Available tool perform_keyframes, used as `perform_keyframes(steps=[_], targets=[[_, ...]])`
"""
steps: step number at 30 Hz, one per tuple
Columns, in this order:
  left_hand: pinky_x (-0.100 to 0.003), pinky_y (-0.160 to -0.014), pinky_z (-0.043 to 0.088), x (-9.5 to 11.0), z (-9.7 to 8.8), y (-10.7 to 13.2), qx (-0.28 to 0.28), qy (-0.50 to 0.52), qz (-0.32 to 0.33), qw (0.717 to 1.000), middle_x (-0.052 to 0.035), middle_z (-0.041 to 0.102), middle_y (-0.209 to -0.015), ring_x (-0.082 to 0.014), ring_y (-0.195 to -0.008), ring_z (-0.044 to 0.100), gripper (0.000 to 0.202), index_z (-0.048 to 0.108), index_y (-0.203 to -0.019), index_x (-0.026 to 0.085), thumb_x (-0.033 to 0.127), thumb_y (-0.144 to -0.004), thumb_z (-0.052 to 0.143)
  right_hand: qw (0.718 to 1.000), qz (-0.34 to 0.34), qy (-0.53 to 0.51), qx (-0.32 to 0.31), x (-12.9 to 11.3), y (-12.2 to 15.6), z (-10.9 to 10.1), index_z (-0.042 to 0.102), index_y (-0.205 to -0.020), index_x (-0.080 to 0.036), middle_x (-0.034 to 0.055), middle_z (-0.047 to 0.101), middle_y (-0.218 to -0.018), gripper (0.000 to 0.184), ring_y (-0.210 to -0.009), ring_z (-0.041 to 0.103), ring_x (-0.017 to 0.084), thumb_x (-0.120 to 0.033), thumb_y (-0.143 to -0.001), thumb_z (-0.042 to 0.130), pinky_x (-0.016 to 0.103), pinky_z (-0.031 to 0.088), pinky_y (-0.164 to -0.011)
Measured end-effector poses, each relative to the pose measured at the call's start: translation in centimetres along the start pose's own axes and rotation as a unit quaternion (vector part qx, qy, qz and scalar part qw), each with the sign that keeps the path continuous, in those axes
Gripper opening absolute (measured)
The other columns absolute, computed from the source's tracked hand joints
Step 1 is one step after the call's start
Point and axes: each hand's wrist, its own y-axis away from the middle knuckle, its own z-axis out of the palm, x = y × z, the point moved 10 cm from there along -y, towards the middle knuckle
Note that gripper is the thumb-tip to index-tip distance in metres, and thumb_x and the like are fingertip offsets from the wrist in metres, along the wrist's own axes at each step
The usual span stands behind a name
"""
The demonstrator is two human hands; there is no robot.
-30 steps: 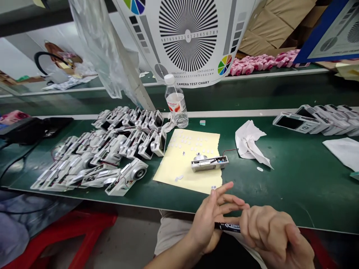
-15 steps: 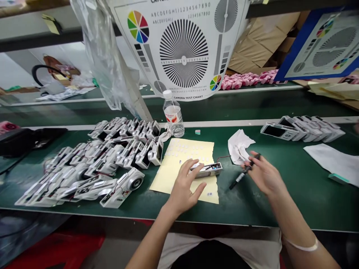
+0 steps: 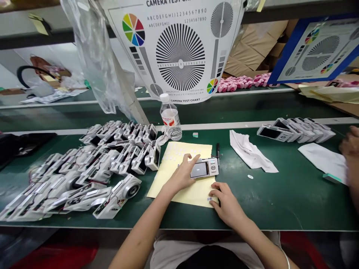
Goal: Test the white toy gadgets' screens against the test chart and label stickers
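A small white camera [image 3: 204,168] lies screen-up on a pale yellow sticker sheet [image 3: 182,186] on the green bench. My left hand [image 3: 183,173] grips the camera's left end with thumb and fingers. My right hand [image 3: 227,203] rests at the sheet's lower right corner, fingertips pinched on a small sticker [image 3: 209,198] there. A black marker pen [image 3: 218,150] lies on the bench just right of the camera, apart from both hands.
Several white camera bodies [image 3: 92,168] are heaped at left, another row [image 3: 294,129] at right. A water bottle [image 3: 170,117], a crumpled white cloth [image 3: 249,151], a white sheet [image 3: 322,158] and another person's hand [image 3: 350,144] at the right edge.
The marker has left my right hand and now lies beside the camera. The camera was turned screen-up under my left hand. My right hand moved down to the sheet's corner.
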Motion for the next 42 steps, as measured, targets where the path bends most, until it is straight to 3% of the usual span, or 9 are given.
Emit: perform_keyframes(steps=[5, 15, 20, 25, 29, 35, 42], targets=[[-0.042, -0.089, 0.046, -0.6, 0.1, -0.6, 0.027, 0.039, 0.032, 0.998, -0.0111, 0.038, -0.120, -0.0265, -0.107, 0.049, 0.081, 0.024, -0.133, 0.019, 0.001, -0.060, 0.054, 0.999, 0.017, 0.025, -0.024, 0.0, -0.7, 0.4, 0.058, -0.077, -0.011, 0.0156, 0.053, -0.108, 0.013, -0.104, 0.050, 0.027, 0.000, -0.074, 0.054, 0.042, 0.046, -0.090], [-0.041, -0.102, 0.034, -0.5, 0.2, 0.0, 0.060, 0.143, 0.101, 0.983, -0.0089, 0.038, -0.124, -0.0236, -0.119, 0.039, 0.069, 0.030, -0.125, 0.021, 0.000, -0.062, 0.050, 0.995, 0.043, 0.002, -0.094, -0.2, -1.1, 0.4, 0.055, -0.073, -0.015, 0.0131, 0.051, -0.112, 0.012, -0.110, 0.045, 0.026, -0.003, -0.074, 0.054, 0.042, 0.042, -0.093], [-0.039, -0.090, 0.043, -1.4, 0.0, 0.0, 0.068, 0.222, 0.068, 0.970, -0.0096, 0.047, -0.114, -0.0228, -0.102, 0.052, 0.060, 0.029, -0.119, 0.018, 0.008, -0.066, 0.056, 0.995, 0.047, -0.018, -0.091, -0.3, -0.3, 0.4, 0.053, -0.070, -0.017, 0.0107, 0.051, -0.111, 0.015, -0.111, 0.045, 0.025, -0.003, -0.075, 0.052, 0.042, 0.041, -0.094], [-0.032, -0.085, 0.046, -0.6, -0.1, 0.5, 0.004, 0.303, 0.072, 0.950, -0.0079, 0.049, -0.114, -0.0202, -0.099, 0.054, 0.061, 0.035, -0.117, 0.018, 0.015, -0.064, 0.064, 0.994, 0.007, -0.028, -0.109, -1.5, -1.2, -2.0, 0.055, -0.072, -0.018, 0.0088, 0.049, -0.111, 0.012, -0.109, 0.047, 0.023, -0.007, -0.076, 0.053, 0.041, 0.042, -0.094], [-0.030, -0.085, 0.045, 0.2, 0.2, 0.9, -0.054, 0.335, 0.083, 0.937, -0.0077, 0.046, -0.118, -0.0188, -0.100, 0.052, 0.062, 0.038, -0.117, 0.019, 0.016, -0.063, 0.067, 0.988, -0.065, 0.085, -0.107, -2.7, -4.1, -5.1, 0.059, -0.073, -0.016, 0.0118, 0.049, -0.113, 0.013, -0.111, 0.043, 0.027, -0.006, -0.077, 0.051, 0.047, 0.041, -0.092], [-0.029, -0.083, 0.045, 0.2, 0.8, 1.0, -0.087, 0.360, 0.079, 0.925, -0.0068, 0.048, -0.114, -0.0177, -0.097, 0.053, 0.065, 0.036, -0.119, 0.020, 0.019, -0.064, 0.069, 0.949, -0.126, 0.188, -0.217, -4.1, -6.5, -3.6, 0.067, -0.080, -0.013, 0.0143, 0.053, -0.111, 0.018, -0.109, 0.045, 0.029, -0.007, -0.079, 0.050, 0.041, 0.049, -0.083], [-0.031, -0.083, 0.046, 0.0, 1.0, 0.9, -0.095, 0.364, 0.074, 0.924, -0.0079, 0.049, -0.115, -0.0203, -0.099, 0.053, 0.068, 0.035, -0.122, 0.020, 0.022, -0.064, 0.070, 0.938, -0.151, 0.200, -0.238, -5.0, -6.9, -3.1, 0.069, -0.079, -0.012, 0.0147, 0.056, -0.103, 0.019, -0.102, 0.049, 0.027, -0.006, -0.076, 0.052, 0.037, 0.050, -0.079]])
